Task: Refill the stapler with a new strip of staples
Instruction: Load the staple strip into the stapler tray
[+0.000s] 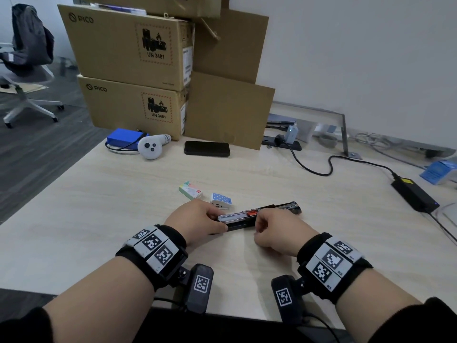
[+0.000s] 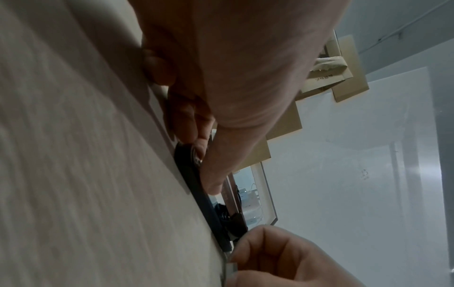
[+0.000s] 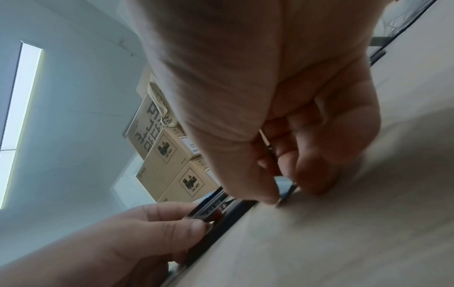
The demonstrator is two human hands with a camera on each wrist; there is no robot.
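Note:
A black stapler point(image 1: 235, 217) lies opened flat on the table, its silver magazine facing up with a red pusher point(image 1: 251, 213) in it and its cover arm point(image 1: 288, 206) folded out to the right. My left hand point(image 1: 217, 220) grips the stapler's point(image 2: 196, 184) left end between thumb and fingers. My right hand point(image 1: 259, 220) pinches a thin metal part at the stapler's point(image 3: 221, 223) middle. I cannot tell whether that part is a staple strip. A small blue dotted box point(image 1: 220, 200) and a green and white box point(image 1: 191, 190) lie just behind.
Stacked cardboard boxes point(image 1: 128, 70) stand at the back of the table point(image 1: 99, 206). In front of them lie a black phone point(image 1: 207, 148), a white controller point(image 1: 150, 146) and a blue pack point(image 1: 126, 138). A power brick point(image 1: 415, 196) with its cable lies at the right.

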